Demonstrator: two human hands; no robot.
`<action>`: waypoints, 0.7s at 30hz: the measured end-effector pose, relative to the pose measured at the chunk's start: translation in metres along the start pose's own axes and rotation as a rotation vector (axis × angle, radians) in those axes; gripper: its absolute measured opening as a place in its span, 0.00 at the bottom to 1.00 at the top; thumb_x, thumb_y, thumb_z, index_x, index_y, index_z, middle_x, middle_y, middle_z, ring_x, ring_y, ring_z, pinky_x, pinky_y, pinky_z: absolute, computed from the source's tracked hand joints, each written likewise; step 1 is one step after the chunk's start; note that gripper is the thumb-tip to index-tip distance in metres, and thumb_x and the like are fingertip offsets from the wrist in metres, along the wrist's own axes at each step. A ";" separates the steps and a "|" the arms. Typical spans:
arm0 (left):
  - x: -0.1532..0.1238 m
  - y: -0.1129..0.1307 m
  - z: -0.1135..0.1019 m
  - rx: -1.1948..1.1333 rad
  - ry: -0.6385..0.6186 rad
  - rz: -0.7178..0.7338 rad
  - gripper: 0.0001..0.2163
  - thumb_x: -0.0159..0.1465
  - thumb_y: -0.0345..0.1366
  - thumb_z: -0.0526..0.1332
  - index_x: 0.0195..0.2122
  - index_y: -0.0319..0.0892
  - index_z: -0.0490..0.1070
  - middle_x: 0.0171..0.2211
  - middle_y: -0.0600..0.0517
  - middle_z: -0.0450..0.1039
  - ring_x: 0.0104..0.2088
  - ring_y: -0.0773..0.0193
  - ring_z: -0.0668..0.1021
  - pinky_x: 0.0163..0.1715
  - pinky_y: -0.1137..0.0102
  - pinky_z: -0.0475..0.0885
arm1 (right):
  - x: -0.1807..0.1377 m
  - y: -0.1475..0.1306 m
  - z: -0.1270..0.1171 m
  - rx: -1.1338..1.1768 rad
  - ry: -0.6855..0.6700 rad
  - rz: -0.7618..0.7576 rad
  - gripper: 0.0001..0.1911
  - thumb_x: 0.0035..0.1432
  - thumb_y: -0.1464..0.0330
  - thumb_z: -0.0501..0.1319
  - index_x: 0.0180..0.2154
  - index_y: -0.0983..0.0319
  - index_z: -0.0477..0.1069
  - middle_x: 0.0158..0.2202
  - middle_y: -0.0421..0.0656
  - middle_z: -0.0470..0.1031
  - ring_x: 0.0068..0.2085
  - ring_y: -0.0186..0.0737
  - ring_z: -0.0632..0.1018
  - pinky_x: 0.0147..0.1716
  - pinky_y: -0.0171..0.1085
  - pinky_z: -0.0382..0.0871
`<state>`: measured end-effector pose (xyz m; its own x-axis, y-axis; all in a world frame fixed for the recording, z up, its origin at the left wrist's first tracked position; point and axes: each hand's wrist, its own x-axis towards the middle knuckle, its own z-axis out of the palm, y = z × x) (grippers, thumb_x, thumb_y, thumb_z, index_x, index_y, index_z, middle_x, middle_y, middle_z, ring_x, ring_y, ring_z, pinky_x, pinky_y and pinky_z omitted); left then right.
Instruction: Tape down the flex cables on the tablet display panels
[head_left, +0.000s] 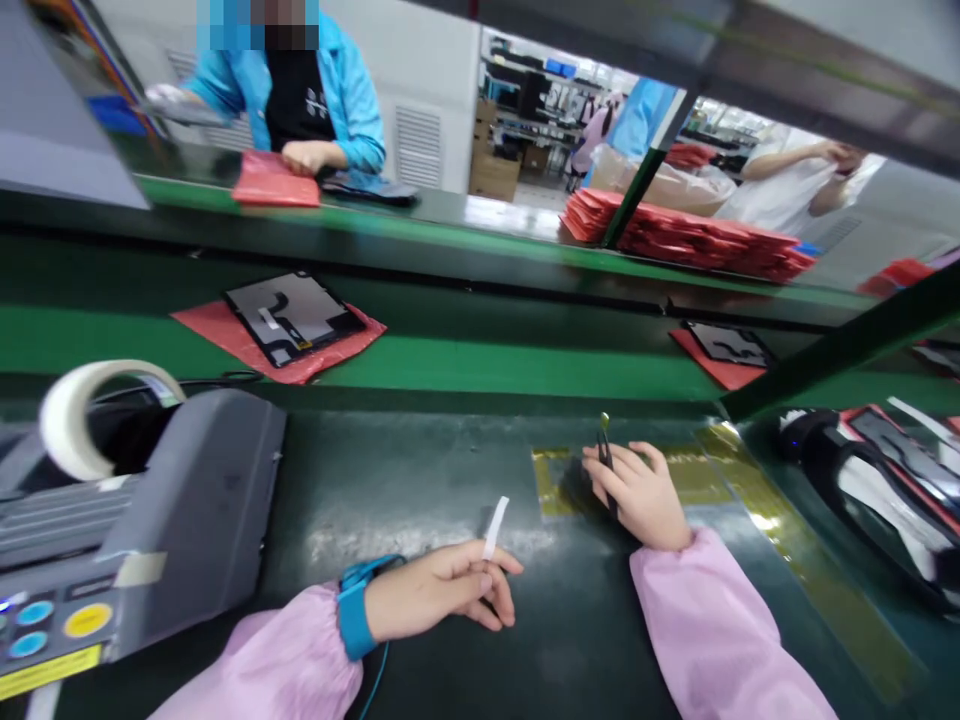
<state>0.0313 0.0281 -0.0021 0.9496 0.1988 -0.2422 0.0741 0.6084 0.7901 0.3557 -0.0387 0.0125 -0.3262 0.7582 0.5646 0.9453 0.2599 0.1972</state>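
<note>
My left hand [450, 590], with a blue wrist strap [356, 615] around the wrist, hovers over the dark green bench mat. Its fingers are partly curled, the thumb close to the index finger. A short strip of white tape [496, 525] stands up from the index finger, its lower end at the finger. My right hand [637, 490] is closed around black tweezers [604, 458] that point upward. A small yellowish piece [605, 421] shows at their tips. Beneath and beside this hand, translucent yellow tape [555, 490] lies on the mat.
At left stands a grey tape dispenser [217, 480] with a white tape roll [64, 420]. Across the green conveyor, flat device parts [300, 310] lie on red bags [217, 330]. A black scanner-like device [832, 460] sits at right. A co-worker [300, 110] in blue handles a red bag opposite.
</note>
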 end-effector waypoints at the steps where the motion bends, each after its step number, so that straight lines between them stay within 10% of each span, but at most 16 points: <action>1: 0.001 -0.002 0.001 -0.018 -0.009 0.012 0.22 0.65 0.52 0.69 0.53 0.44 0.74 0.38 0.52 0.78 0.43 0.64 0.82 0.49 0.66 0.75 | 0.006 -0.008 0.002 0.041 0.011 -0.025 0.10 0.70 0.74 0.56 0.45 0.58 0.75 0.46 0.43 0.86 0.47 0.43 0.82 0.55 0.47 0.57; 10: 0.002 -0.018 -0.003 0.216 0.034 0.260 0.25 0.68 0.52 0.65 0.63 0.48 0.68 0.37 0.51 0.75 0.37 0.65 0.80 0.45 0.64 0.76 | 0.051 -0.075 0.025 0.488 0.085 -0.072 0.13 0.75 0.71 0.50 0.46 0.56 0.73 0.50 0.42 0.85 0.46 0.40 0.83 0.54 0.46 0.60; 15: -0.002 -0.020 -0.008 0.511 0.241 0.508 0.31 0.70 0.33 0.60 0.72 0.56 0.52 0.62 0.40 0.66 0.58 0.58 0.74 0.50 0.63 0.77 | 0.044 -0.067 0.032 0.562 0.054 -0.011 0.10 0.73 0.72 0.52 0.49 0.56 0.69 0.51 0.45 0.84 0.47 0.41 0.84 0.51 0.45 0.66; 21: -0.003 -0.013 -0.004 0.630 0.141 0.572 0.42 0.64 0.24 0.60 0.75 0.55 0.44 0.70 0.39 0.60 0.67 0.52 0.69 0.54 0.60 0.77 | 0.021 -0.070 0.027 0.764 0.094 0.005 0.07 0.69 0.74 0.56 0.44 0.55 0.67 0.46 0.46 0.85 0.43 0.42 0.86 0.43 0.40 0.75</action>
<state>0.0257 0.0231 -0.0137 0.8490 0.4635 0.2535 -0.2092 -0.1456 0.9670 0.2827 -0.0250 -0.0110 -0.2881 0.7155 0.6364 0.6752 0.6231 -0.3949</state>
